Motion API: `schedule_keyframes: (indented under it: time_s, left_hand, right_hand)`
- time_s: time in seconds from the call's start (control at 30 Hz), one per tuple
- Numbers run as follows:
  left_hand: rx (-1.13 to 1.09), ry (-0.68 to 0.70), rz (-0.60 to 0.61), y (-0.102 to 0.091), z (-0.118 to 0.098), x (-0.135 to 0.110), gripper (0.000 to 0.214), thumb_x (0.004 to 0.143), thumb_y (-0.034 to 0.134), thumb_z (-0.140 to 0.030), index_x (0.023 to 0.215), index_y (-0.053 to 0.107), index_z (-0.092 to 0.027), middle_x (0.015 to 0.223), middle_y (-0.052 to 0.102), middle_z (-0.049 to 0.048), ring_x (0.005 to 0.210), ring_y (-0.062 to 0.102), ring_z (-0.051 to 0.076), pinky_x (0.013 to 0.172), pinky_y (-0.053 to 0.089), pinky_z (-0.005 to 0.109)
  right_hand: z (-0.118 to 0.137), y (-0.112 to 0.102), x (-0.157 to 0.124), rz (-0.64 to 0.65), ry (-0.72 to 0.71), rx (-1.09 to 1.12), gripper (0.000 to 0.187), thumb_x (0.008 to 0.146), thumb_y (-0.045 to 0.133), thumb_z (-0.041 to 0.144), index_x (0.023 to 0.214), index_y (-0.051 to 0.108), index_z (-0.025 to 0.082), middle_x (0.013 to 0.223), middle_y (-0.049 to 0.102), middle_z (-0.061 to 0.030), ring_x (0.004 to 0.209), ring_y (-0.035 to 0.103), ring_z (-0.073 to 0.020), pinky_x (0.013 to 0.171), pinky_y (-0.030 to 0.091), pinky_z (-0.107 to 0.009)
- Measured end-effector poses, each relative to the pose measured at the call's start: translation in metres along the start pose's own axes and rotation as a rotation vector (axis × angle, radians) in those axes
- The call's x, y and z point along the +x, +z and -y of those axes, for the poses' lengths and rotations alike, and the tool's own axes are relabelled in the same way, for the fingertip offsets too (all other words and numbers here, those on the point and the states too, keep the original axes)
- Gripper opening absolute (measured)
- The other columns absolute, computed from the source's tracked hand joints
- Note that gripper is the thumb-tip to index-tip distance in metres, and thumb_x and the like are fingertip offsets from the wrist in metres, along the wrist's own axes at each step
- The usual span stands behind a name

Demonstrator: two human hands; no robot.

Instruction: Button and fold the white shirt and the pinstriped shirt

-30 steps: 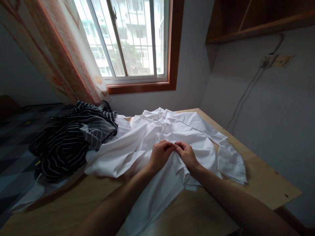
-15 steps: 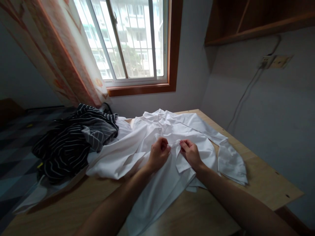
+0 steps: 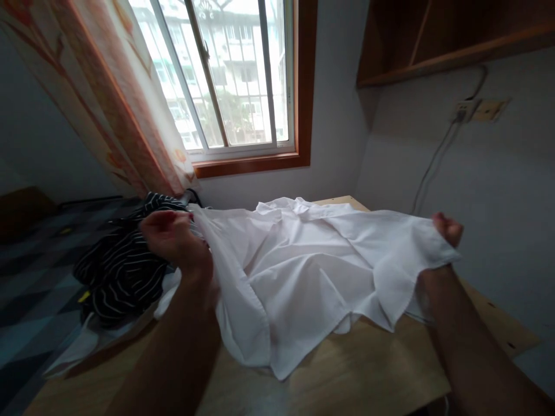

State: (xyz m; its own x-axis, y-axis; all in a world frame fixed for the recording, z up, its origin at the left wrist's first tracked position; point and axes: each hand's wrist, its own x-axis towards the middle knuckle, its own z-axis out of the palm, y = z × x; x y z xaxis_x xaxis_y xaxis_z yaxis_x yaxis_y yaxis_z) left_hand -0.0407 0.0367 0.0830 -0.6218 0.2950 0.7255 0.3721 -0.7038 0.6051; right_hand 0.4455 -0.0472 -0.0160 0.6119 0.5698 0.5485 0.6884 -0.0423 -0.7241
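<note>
A white shirt (image 3: pixel 303 271) is spread over the wooden tabletop, its front part lifted and pulled wide between my hands. At the left, my left hand (image 3: pixel 176 237) is closed on an edge of the cloth, slightly blurred by motion. My right hand (image 3: pixel 448 231) pinches the opposite edge far to the right, and the fabric drapes over that wrist. The cloth sags in folds between them, with its lower hem hanging towards the near side. Collar details at the far end are hard to make out.
A black striped garment (image 3: pixel 125 266) lies heaped at the left, by a checked bedspread (image 3: pixel 39 289). The wooden table (image 3: pixel 347 370) reaches towards the right wall. Beyond it are a window (image 3: pixel 234 86), a curtain (image 3: pixel 143 115), a wall shelf (image 3: pixel 455 58) and a socket with a cable (image 3: pixel 466 110).
My hands have moved apart from the middle of the shirt, left hand leftwards and right hand rightwards. The shirt's front part is now raised and stretched open.
</note>
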Motion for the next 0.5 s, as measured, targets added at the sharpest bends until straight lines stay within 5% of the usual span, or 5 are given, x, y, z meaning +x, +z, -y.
schedule_keyframes:
  time_s: [0.1, 0.23, 0.37, 0.5]
  left_hand:
    - [0.277, -0.04, 0.634, 0.005, 0.0, -0.044, 0.039, 0.08, 0.062, -0.05, 0.106, 0.058, -0.021, 0.109, 0.063, 0.0075, 0.107, 0.058, 0.027, 0.095, 0.043, 0.05]
    - [0.666, -0.164, 1.332, 0.006, 0.014, -0.106, 0.087, 0.068, 0.073, -0.057, 0.142, 0.04, -0.026, 0.149, 0.039, 0.0151, 0.137, 0.032, 0.043, 0.106, 0.021, 0.067]
    - [0.755, -0.097, 1.62, 0.0, 0.021, -0.134, 0.11, 0.059, 0.078, -0.056, 0.152, 0.024, -0.03, 0.158, 0.019, 0.0174, 0.142, 0.008, 0.051, 0.106, 0.007, 0.072]
    - [0.534, -0.087, 1.646, -0.009, 0.008, -0.151, 0.13, 0.055, 0.081, -0.052, 0.155, 0.003, -0.022, 0.159, -0.001, 0.0225, 0.143, 0.002, 0.048, 0.108, 0.004, 0.07]
  right_hand:
    - [0.004, 0.029, -0.016, 0.152, 0.053, -0.047, 0.073, 0.074, 0.05, 0.069, 0.122, 0.048, 0.014, 0.12, 0.054, -0.0217, 0.111, 0.055, -0.034, 0.086, 0.047, -0.045]
    - [0.03, 0.064, -0.059, 0.569, 0.007, -0.37, 0.093, 0.057, 0.076, 0.06, 0.135, 0.046, 0.018, 0.134, 0.05, -0.0202, 0.123, 0.048, -0.0385, 0.097, 0.04, -0.048]
    - [0.058, 0.077, -0.082, 0.726, -0.054, -0.442, 0.046, 0.077, 0.062, 0.029, 0.12, 0.058, 0.014, 0.117, 0.062, -0.0187, 0.111, 0.057, -0.0322, 0.091, 0.043, -0.04]
    - [0.097, 0.079, -0.102, 1.126, -0.208, 0.089, 0.012, 0.071, 0.053, 0.014, 0.076, 0.064, 0.017, 0.079, 0.066, -0.0039, 0.079, 0.061, -0.019, 0.071, 0.045, -0.026]
